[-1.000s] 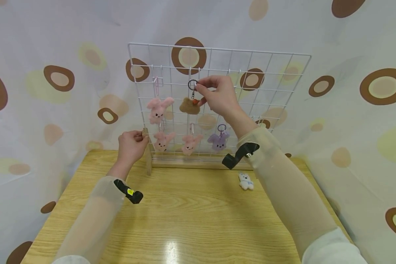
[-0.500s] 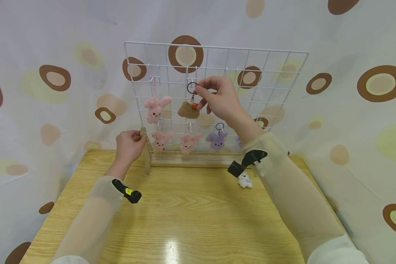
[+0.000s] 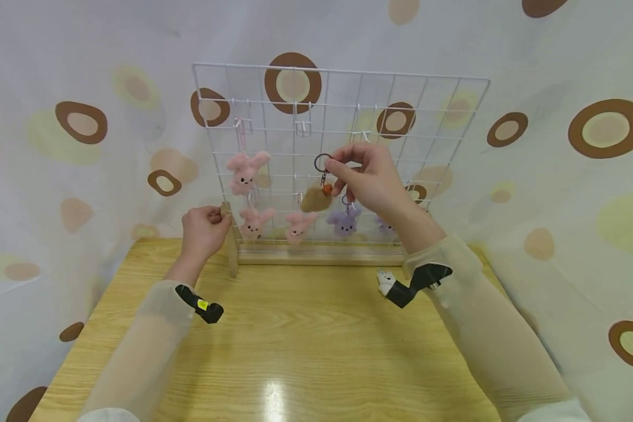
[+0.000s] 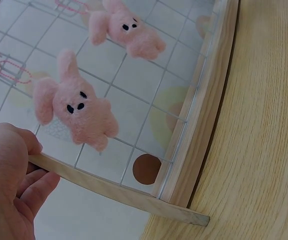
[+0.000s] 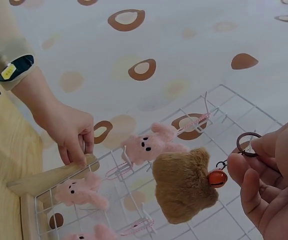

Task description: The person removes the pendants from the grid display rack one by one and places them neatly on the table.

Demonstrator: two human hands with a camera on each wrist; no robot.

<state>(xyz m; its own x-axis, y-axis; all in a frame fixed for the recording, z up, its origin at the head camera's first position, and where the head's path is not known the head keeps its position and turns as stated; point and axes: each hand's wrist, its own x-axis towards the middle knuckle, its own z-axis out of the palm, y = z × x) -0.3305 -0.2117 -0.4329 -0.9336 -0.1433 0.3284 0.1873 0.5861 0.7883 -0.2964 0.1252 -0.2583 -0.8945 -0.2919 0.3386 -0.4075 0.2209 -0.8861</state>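
My right hand (image 3: 371, 179) pinches the dark ring (image 5: 238, 143) of a brown plush keychain (image 5: 184, 185). A short chain and an orange bell (image 5: 217, 178) join ring and plush, which hangs in front of the white wire grid (image 3: 322, 71), its furry back towards the right wrist camera. My left hand (image 3: 203, 234) grips the top of the wooden post (image 4: 119, 192) at the grid's left side. Above the keychain, a white hook (image 3: 303, 128) on the grid holds nothing. One pink bunny keychain (image 3: 247, 176) hangs at upper left; two more pink ones hang lower.
A purple plush keychain (image 3: 344, 221) hangs low beside the pink ones, and another purple one (image 3: 385, 224) is partly behind my right wrist. On the wooden table (image 3: 295, 340) lies a white plush (image 3: 385, 278), partly covered by the wrist camera. A spotted curtain (image 3: 111, 53) stands behind.
My right hand has moved down and right with the brown keychain, away from the upper hook, which now shows bare. My left hand keeps its grip on the post.
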